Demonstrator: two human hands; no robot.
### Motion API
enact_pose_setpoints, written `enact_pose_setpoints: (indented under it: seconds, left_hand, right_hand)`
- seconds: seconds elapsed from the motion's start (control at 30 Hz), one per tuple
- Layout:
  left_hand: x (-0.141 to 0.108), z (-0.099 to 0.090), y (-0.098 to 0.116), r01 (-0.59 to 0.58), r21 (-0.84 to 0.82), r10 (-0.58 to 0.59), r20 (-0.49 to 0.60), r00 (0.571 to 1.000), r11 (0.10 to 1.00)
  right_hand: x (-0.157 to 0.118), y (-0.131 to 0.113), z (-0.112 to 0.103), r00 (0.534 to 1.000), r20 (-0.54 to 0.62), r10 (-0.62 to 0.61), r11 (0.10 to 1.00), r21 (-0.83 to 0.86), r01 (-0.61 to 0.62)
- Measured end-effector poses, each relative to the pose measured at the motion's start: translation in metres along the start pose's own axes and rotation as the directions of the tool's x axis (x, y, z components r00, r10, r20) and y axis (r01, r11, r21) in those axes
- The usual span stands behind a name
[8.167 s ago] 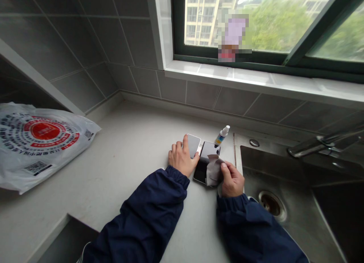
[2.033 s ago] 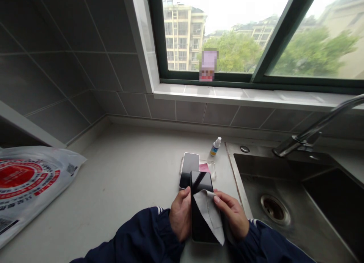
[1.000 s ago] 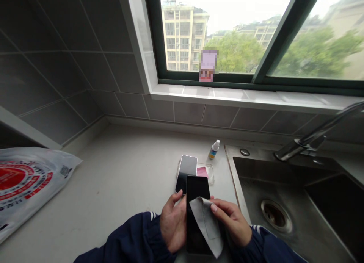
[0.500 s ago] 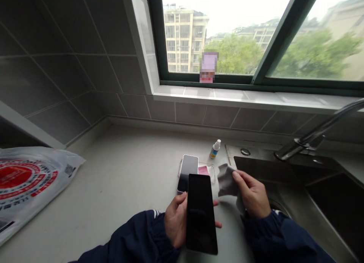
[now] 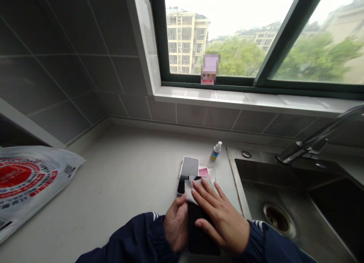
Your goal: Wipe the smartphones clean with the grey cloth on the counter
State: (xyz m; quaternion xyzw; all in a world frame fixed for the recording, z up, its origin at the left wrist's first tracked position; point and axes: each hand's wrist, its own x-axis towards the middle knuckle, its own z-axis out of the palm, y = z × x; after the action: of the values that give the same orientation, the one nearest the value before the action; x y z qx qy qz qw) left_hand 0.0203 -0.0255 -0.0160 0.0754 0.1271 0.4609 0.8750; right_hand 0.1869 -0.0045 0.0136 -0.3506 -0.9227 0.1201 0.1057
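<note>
My left hand (image 5: 175, 228) clenches the glossy black phone (image 5: 202, 232), fingers curled round its edge, above the worktop (image 5: 122, 172). My right hand (image 5: 220, 223) lies flat across the glass, fingers spread and pressing a soft grey cloth (image 5: 196, 189) with a zigzag edge, not gripping. Just ahead, a second phone (image 5: 189, 172) lies on a clear plastic case (image 5: 209, 174), near a small spray bottle (image 5: 216, 151) and the steel sink (image 5: 270, 202).
</note>
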Motion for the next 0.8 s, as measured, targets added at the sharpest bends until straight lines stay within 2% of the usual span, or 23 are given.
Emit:
enact_pose_setpoints:
  seconds: [0.1, 0.23, 0.3, 0.37, 0.43, 0.5, 0.6, 0.7, 0.8]
  left_hand:
    - [-0.001, -0.006, -0.003, -0.038, 0.03, 0.039, -0.04, 0.998, 0.999]
    - [-0.005, -0.007, -0.007, -0.211, 0.099, 0.224, -0.156, 0.962, 0.973]
    - [-0.006, -0.005, -0.006, -0.251, 0.102, 0.266, -0.171, 0.949, 0.963]
    - [-0.005, -0.003, -0.004, -0.209, 0.073, 0.217, -0.129, 0.968, 0.975]
    - [-0.004, 0.0, -0.001, -0.097, 0.03, 0.098, -0.034, 0.995, 0.995]
    - [-0.001, 0.002, 0.002, 0.01, -0.005, -0.009, 0.063, 0.998, 1.0]
    - [0.001, 0.009, 0.004, 0.029, -0.037, -0.024, 0.138, 0.99, 0.999]
    - [0.0, 0.014, 0.004, 0.053, -0.047, -0.046, 0.127, 0.991, 0.998]
    - [-0.001, 0.015, 0.005, 0.101, -0.038, -0.098, 0.07, 0.993, 0.994]
  right_hand:
    - [0.003, -0.004, -0.006, 0.999, 0.042, 0.009, 0.999, -0.034, -0.007]
    - [0.012, -0.012, -0.011, 0.998, 0.061, -0.011, 1.0, -0.023, 0.013]
    - [0.014, -0.013, -0.014, 0.996, 0.081, -0.04, 0.999, -0.006, 0.04]
    - [0.014, -0.01, -0.016, 0.994, 0.095, -0.05, 0.999, 0.005, 0.05]
    - [0.013, -0.006, -0.016, 0.997, 0.08, -0.017, 1.0, -0.009, 0.018]
    - [0.011, -0.005, -0.016, 0.998, 0.049, 0.031, 0.999, -0.031, -0.03]
    - [0.008, -0.009, -0.015, 0.998, 0.058, -0.002, 1.0, -0.013, 0.003]
    - [0.008, -0.013, -0.016, 0.99, 0.106, -0.097, 0.995, 0.024, 0.095]
    - [0.01, -0.009, -0.016, 0.998, 0.064, -0.024, 1.0, -0.012, 0.025]
